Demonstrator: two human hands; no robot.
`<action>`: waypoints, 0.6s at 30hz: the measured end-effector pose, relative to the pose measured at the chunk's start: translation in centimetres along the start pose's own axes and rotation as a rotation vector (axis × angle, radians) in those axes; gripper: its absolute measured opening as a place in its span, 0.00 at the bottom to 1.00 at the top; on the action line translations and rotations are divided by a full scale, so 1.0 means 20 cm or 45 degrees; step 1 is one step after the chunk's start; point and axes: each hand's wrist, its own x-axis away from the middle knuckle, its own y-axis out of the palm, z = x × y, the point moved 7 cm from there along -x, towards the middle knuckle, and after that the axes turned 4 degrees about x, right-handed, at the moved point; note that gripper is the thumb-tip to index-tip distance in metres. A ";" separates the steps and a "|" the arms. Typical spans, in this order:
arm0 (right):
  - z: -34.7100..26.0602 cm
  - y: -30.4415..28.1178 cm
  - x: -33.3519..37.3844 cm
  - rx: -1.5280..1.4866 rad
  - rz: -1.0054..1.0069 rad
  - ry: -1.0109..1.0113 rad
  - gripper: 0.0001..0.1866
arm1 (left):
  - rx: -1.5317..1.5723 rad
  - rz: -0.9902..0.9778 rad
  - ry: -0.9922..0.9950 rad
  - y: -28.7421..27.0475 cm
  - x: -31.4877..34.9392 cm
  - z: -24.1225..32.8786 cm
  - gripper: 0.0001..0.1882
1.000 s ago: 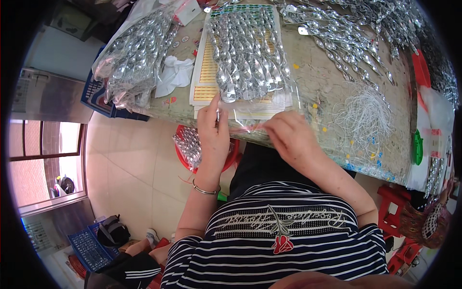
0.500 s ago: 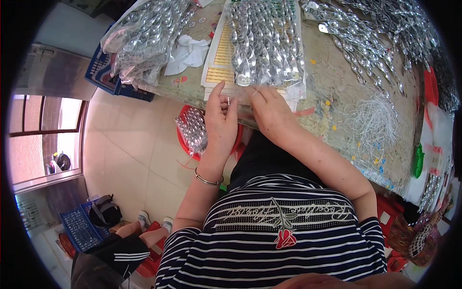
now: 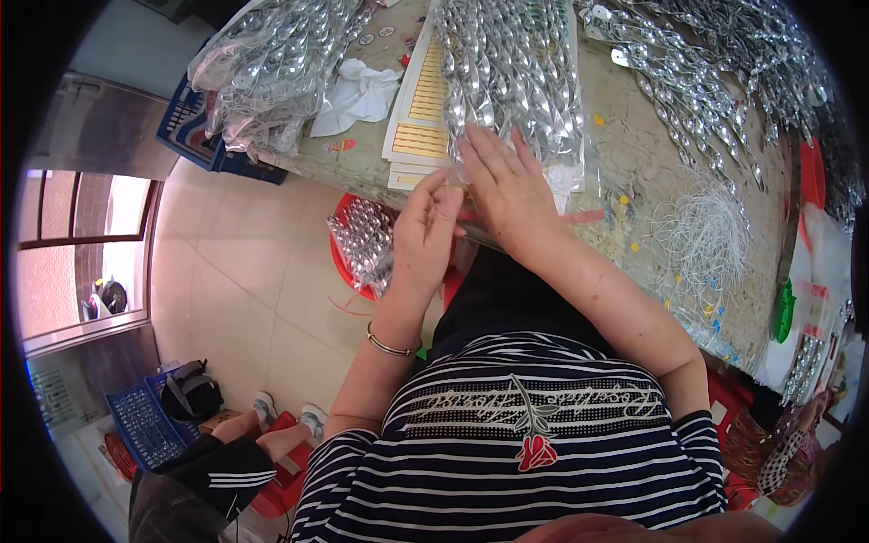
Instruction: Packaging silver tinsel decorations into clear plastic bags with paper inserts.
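Observation:
A clear plastic bag [image 3: 587, 167] packed with twisted silver spiral strips [image 3: 507, 77] lies on the table in front of me. My right hand [image 3: 514, 192] rests on the near end of the bag, fingers stretched out flat over the strips. My left hand [image 3: 427, 226] is closed beside it at the bag's near left corner, thumb and fingers pinched together. What it pinches seems to be the bag's edge, though the fingers hide most of it. Under the bag are printed sheets [image 3: 418, 122] with yellow patterns.
Bagged silver spirals [image 3: 272, 81] and a crumpled white tissue [image 3: 358, 95] lie to the left. Loose spirals [image 3: 688, 90] and tangled white string [image 3: 701, 226] lie on the right. A red basin [image 3: 342, 258] with wrapped spirals stands below the table edge. Another person's legs [image 3: 272, 443] show at lower left.
My right hand has moved up from the bag's near edge and flattened onto the spirals. My left hand has shifted slightly right and down, its fingers curling closed. The bag sits slightly further right.

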 end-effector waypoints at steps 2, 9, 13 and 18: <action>0.01 0.03 -0.01 0.020 -0.071 -0.013 0.33 | -0.011 0.025 -0.002 -0.01 -0.01 -0.02 0.21; 0.08 0.00 -0.12 0.037 -0.013 0.225 0.31 | -0.057 0.003 -0.053 0.02 -0.03 -0.01 0.17; 0.07 -0.01 -0.11 -0.001 -0.020 0.028 0.30 | -0.119 0.058 0.025 -0.03 -0.03 -0.04 0.15; 0.06 -0.05 -0.07 -0.043 0.020 0.034 0.30 | -0.169 0.087 0.050 -0.05 -0.04 -0.04 0.14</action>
